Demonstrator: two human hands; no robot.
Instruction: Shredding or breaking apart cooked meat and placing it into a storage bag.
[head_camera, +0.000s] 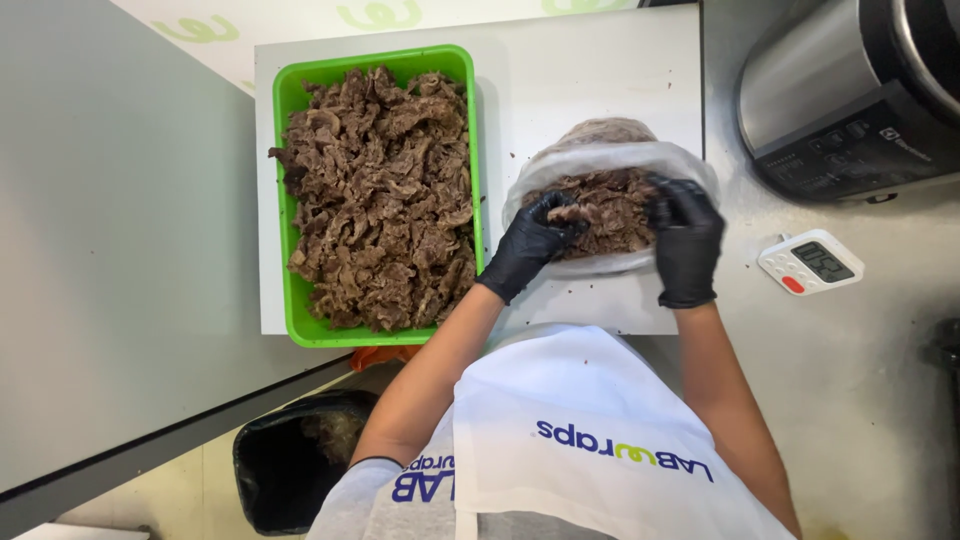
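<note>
Clear bag of shredded brown meat (600, 205) on white board (590, 80), just right of green tray (290, 300); left hand (528, 245) grip pinching meat, right hand (685, 240) grip closed on bag rim; timer (810, 262), steel cooker (850, 90) further right on desk (860, 400)

Both black-gloved hands are working in a clear plastic bag (612, 165) of shredded brown meat (605, 205): the left hand (530, 245) is pinching some, the right hand (685, 240) is gripping the bag's edge, seemingly. 1 green tray (290, 100) of meat is sitting beside it; a white timer (810, 262) is lying nearby.
</note>
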